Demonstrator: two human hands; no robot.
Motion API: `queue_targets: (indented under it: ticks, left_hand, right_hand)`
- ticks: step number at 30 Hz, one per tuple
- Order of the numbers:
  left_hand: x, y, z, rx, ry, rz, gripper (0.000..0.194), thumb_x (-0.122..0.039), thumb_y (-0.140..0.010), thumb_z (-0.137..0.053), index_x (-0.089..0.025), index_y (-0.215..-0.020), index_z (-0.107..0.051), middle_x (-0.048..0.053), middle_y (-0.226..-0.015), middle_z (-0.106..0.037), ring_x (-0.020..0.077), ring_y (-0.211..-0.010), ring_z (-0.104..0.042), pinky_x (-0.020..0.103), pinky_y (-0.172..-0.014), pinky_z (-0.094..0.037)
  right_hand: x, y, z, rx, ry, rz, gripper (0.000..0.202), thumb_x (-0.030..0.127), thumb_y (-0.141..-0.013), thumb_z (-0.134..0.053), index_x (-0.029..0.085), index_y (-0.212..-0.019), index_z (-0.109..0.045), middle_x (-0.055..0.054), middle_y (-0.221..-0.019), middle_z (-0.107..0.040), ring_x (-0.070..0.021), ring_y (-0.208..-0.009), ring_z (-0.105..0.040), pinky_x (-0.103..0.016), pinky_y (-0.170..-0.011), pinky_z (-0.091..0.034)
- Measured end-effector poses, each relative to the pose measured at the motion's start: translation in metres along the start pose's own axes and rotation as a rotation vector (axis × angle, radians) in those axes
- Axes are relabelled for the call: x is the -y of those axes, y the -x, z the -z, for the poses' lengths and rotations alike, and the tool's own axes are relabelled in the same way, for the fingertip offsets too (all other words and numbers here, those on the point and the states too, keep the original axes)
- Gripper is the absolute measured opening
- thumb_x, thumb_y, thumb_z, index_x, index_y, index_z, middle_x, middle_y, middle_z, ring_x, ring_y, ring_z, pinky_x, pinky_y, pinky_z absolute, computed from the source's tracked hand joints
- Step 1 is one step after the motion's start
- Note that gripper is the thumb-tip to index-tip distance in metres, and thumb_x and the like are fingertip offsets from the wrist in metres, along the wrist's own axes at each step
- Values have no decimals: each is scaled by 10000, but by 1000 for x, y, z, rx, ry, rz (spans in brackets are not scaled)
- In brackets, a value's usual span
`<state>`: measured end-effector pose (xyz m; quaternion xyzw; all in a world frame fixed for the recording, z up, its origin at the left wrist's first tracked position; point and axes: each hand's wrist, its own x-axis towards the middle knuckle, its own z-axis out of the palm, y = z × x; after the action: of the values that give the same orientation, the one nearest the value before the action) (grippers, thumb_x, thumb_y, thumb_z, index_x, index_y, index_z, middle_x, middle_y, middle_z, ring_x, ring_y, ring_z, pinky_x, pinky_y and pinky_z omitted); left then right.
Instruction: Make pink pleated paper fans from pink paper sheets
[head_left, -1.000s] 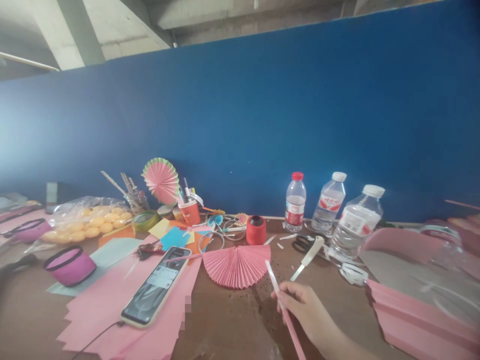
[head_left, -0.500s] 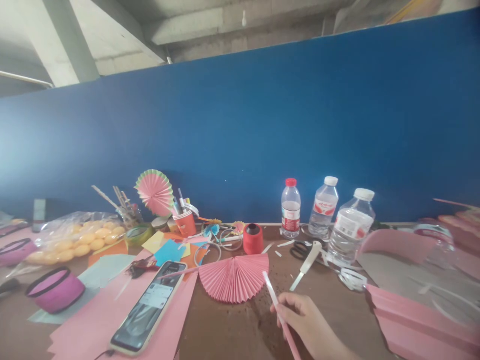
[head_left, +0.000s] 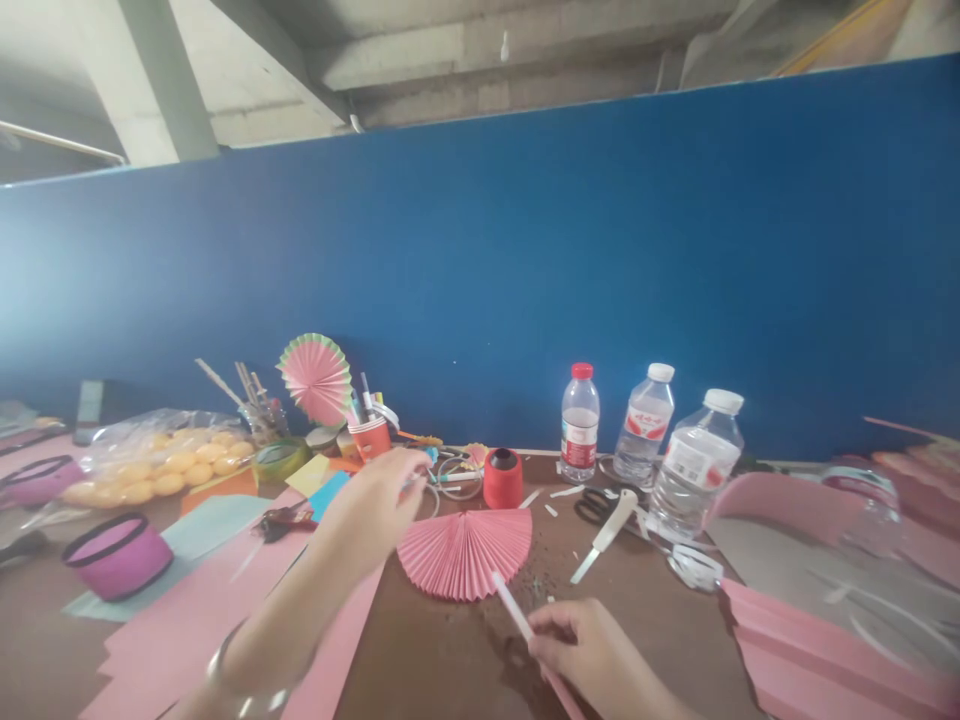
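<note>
My right hand (head_left: 577, 645) is closed around a slim pink stick with a whitish end (head_left: 513, 606). The pale end points up and left, overlapping the lower right edge of a pleated pink paper fan (head_left: 465, 556) on the brown table. My left hand (head_left: 394, 490), a bracelet on its wrist, is raised just above the fan's left corner. Its fingers are bent close together near the red paper cup (head_left: 370, 438); whatever they hold, if anything, I cannot make out. The left forearm covers the phone and the stick left of the fan.
Behind the fan stands a red thread spool (head_left: 503, 480). Three bottles, one a red-capped bottle (head_left: 580, 425), line the back right near scissors (head_left: 596, 505) and a white-handled knife (head_left: 611, 530). Pink paper (head_left: 172, 640), a purple band (head_left: 118, 556) and a bag of yellow balls (head_left: 169, 465) lie left.
My left hand has come into view from the lower left, reaching over the phone toward the fan. My right hand has moved slightly left and down with the stick.
</note>
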<state>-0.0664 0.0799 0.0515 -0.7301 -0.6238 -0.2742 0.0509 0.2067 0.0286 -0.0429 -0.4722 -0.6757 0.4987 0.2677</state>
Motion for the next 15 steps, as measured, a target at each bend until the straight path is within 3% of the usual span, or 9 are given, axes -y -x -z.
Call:
queue_targets:
  ticks: [3, 7, 10, 13, 15]
  left_hand:
    - [18, -19, -18, 255, -125, 221, 216, -277, -836, -576, -112, -972, -610, 131, -1003, -607, 223, -866, -602, 372, -742, -498]
    - [34, -31, -42, 386, -194, 330, 299, -305, -865, -534, -160, -1126, -526, 72, -1108, -568, 197, -920, -587, 389, -760, -505]
    - [32, -32, -45, 348, -210, 293, 261, -299, -858, -542, -153, -1074, -553, 69, -1053, -587, 193, -889, -593, 375, -745, -500]
    - [19, -35, -31, 235, -178, 167, 105, -171, -824, -526, -156, -893, -602, 59, -887, -616, 196, -805, -601, 323, -707, -468]
    - [5, -37, -18, 141, -135, 51, 150, -106, -792, -474, -176, -854, -592, 48, -872, -609, 196, -810, -594, 303, -720, -444]
  right_hand:
    - [3, 3, 1, 46, 190, 7, 223, 186, -676, -531, 202, -764, -735, -13, -642, -673, -169, -627, -590, -218, -561, -373]
    - [2, 6, 0, 11, 416, 144, 201, 168, -660, -556, 217, -747, -731, -28, -726, -684, -173, -684, -601, -224, -614, -386]
    - [0, 6, 1, -15, 462, 206, 199, 167, -711, -530, 223, -752, -717, -25, -753, -683, -165, -721, -609, -217, -645, -394]
    - [-1, 4, 4, -30, 457, 260, 209, 166, -754, -502, 218, -764, -704, -22, -765, -682, -162, -734, -613, -215, -663, -401]
    - [2, 4, 8, -65, 434, 314, 196, 167, -766, -505, 205, -794, -695, -28, -773, -672, -161, -722, -606, -216, -654, -406]
